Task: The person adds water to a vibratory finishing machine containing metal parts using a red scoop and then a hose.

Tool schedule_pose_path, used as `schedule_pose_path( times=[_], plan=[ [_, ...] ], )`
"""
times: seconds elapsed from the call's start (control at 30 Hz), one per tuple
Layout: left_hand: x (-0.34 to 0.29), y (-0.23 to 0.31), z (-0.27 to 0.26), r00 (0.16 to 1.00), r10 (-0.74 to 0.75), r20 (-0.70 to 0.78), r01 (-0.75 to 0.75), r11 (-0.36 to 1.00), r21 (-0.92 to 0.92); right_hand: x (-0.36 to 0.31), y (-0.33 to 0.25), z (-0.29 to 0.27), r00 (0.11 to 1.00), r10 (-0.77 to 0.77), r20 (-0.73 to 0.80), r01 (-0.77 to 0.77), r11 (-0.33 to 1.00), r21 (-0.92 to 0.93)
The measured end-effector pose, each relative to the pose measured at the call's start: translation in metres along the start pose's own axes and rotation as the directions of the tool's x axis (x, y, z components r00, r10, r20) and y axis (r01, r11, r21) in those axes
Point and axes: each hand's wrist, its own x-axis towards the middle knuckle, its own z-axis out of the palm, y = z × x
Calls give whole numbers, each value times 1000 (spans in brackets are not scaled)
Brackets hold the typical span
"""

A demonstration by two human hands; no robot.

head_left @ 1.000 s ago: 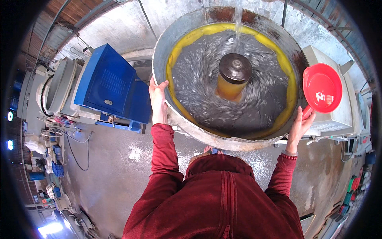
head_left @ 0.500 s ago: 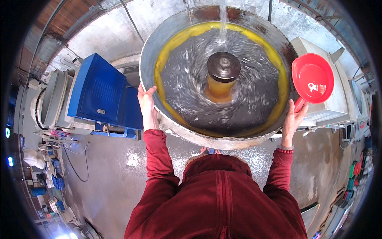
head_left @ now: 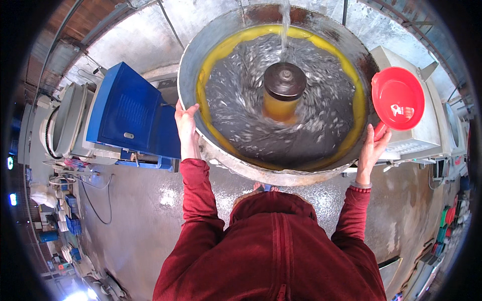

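Note:
A wide round metal tub (head_left: 190, 67) stands in front of me, with a yellow lining band (head_left: 357, 90) around its inside wall. Grey, glinting contents (head_left: 241, 113) swirl blurred in it; I cannot make out the pieces. They circle a centre post (head_left: 284, 83) with a dark cap and a yellow body. From above, a stream of water (head_left: 285, 25) pours in at the far side. My left hand (head_left: 187, 121) grips the tub's left rim, thumb on top. By its handle, my right hand (head_left: 370, 151) holds a red plastic dipper (head_left: 397, 95) against the right rim, its bowl over the pale machine.
To the left is a blue metal cabinet (head_left: 128, 110), with a round grey drum (head_left: 68, 120) beyond it. A pale machine housing (head_left: 416, 135) stands right of the tub. The floor (head_left: 145, 220) is wet, and a dark hose (head_left: 109, 200) lies on it at the left.
The view has shifted slightly. The contents keep swirling and the water keeps pouring. Both hands keep their holds on the rim and the dipper.

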Motion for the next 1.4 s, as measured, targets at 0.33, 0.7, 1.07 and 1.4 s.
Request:
schedule_pose_path(
  times=[0.33,0.7,1.07,1.4],
  plan=[
    [0,0,0,1000,-14,-25,14,1000,20,0,-2,2,1000,1,9,-1,1000,-9],
    [-3,3,4,998,-36,-50,37,999,13,-1,-5,0,1000,-8,3,9,999,-45],
    [33,111,80,717,664,212,-659,545,518,-5,10,-2,988,121,-91,-108,985,137],
    [143,194,336,225,768,600,-910,-56,412,-4,11,-5,978,122,-168,-105,989,105]
  ],
)
